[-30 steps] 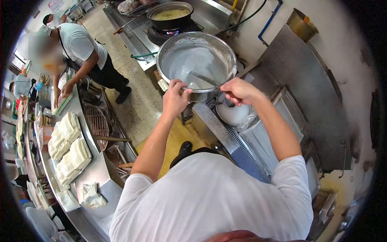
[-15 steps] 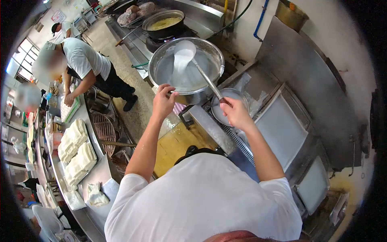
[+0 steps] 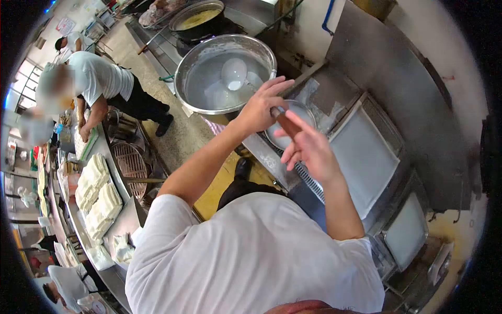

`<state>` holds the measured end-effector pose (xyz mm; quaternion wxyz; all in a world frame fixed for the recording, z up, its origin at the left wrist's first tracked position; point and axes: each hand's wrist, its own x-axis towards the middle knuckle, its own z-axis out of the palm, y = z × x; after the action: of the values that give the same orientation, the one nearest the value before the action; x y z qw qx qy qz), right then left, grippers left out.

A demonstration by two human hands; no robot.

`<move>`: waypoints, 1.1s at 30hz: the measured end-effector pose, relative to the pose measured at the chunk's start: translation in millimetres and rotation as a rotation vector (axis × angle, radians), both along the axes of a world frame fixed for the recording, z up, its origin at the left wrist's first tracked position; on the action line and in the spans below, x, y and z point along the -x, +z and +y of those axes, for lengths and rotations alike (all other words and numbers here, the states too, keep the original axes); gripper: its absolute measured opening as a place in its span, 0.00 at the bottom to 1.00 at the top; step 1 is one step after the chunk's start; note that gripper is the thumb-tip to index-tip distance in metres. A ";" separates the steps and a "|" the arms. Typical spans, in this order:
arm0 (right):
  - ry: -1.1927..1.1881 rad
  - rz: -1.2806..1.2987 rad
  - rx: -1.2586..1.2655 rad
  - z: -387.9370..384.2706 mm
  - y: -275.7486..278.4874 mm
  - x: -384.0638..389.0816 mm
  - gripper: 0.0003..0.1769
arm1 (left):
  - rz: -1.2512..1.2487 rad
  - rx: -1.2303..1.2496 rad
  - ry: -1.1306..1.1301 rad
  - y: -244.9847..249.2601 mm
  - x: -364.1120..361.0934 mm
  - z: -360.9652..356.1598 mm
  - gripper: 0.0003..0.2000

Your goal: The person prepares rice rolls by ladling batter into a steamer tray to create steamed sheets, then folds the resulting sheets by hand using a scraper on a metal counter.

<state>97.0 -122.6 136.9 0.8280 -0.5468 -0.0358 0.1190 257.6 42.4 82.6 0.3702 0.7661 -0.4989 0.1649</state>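
Note:
A large metal basin [image 3: 186,99] of whitish liquid stands in front of me. In it lies the round bowl of a long ladle [image 3: 234,70], low over or in the liquid. The ladle's wooden handle slants back toward me between my hands. My left hand [image 3: 260,109] is on the upper part of this handle, its thumb side against it and some fingers stretched out. My right hand [image 3: 312,152] has its fingers spread, with the handle's end passing close to or against its palm. Below both hands is a smaller round pan [image 3: 304,108], partly hidden.
To the right lie a tray with a smooth white surface [image 3: 361,162] and a second tray [image 3: 405,235]. A dark pot of yellowish contents [image 3: 198,20] sits behind the basin. At left, a co-worker [image 3: 107,78] bends over a counter bearing stacked white sheets [image 3: 99,196].
My left hand has moved from the basin's near rim right to the ladle handle. My right hand's fingers have spread from their grip. The ladle bowl, pouring before, is lower in the basin.

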 end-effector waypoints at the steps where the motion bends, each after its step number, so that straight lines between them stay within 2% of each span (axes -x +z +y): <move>1: -0.013 0.013 -0.004 -6.7 -7.5 -5.7 0.39 | 0.013 -0.004 -0.013 -4.7 -6.4 -1.2 0.14; 3: -0.078 0.093 -0.191 -20.5 -24.2 -24.0 0.36 | 0.154 0.073 -0.033 -1.5 -15.8 -2.0 0.09; 7: -0.228 0.407 -0.030 -28.7 -143.5 -56.6 0.24 | 0.383 0.212 0.000 6.4 -35.6 4.8 0.09; 8: -0.238 0.415 -0.026 -23.7 -167.4 -62.4 0.24 | 0.465 0.248 0.019 3.7 -42.4 6.2 0.09; 10: -0.256 0.697 -0.184 -11.1 -208.7 -76.3 0.15 | 0.568 0.260 0.007 11.5 -52.6 8.4 0.09; 11: -0.258 0.708 -0.185 -4.9 -229.7 -82.1 0.15 | 0.664 0.266 0.003 12.8 -57.4 10.3 0.09; 13: -0.313 0.824 -0.385 6.6 -263.0 -96.6 0.09 | 0.716 0.279 0.009 1.5 -79.0 10.7 0.09; 15: -0.389 0.859 -0.383 21.6 -281.1 -111.9 0.06 | 0.733 0.443 -0.075 0.2 -105.0 12.4 0.16; 16: -0.423 0.907 -0.504 26.8 -289.3 -120.3 0.05 | 0.804 0.442 -0.038 -0.5 -116.6 15.5 0.10; 17: -0.457 0.953 -0.626 31.2 -295.8 -127.8 0.05 | 0.809 0.439 -0.036 -6.6 -131.7 17.9 0.10; 20: -0.550 0.985 -0.746 43.2 -296.2 -147.1 0.07 | 0.960 0.687 -0.052 -27.1 -180.8 24.2 0.13; 23: -0.487 0.836 -0.829 38.6 -315.6 -149.8 0.09 | 1.043 0.792 -0.078 -43.3 -218.2 40.5 0.13; 25: -0.602 0.921 -0.820 31.0 -317.6 -154.2 0.10 | 1.102 0.853 -0.099 -44.8 -228.0 53.4 0.14; 28: -0.783 0.862 -0.520 16.6 -280.5 -153.4 0.06 | 1.189 0.953 -0.114 -47.7 -241.6 73.6 0.14; 29: -0.784 0.861 -0.509 13.3 -260.7 -153.1 0.06 | 1.183 0.932 -0.081 -48.5 -245.1 81.6 0.14; 31: -0.800 0.551 -0.278 8.0 -219.7 -152.5 0.04 | 1.165 0.892 -0.012 -49.7 -251.0 98.2 0.14; 32: -0.796 0.552 -0.265 3.4 -194.2 -154.3 0.04 | 1.167 0.905 -0.010 -48.4 -251.2 105.7 0.14; 33: -0.774 0.478 -0.089 -1.5 -165.4 -157.0 0.04 | 1.138 0.873 0.030 -43.8 -250.7 112.5 0.14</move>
<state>253.9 -124.2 -28.5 0.8192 -0.4412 0.3581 -0.0780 508.4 154.9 38.8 0.8434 0.5220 -0.1066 -0.0704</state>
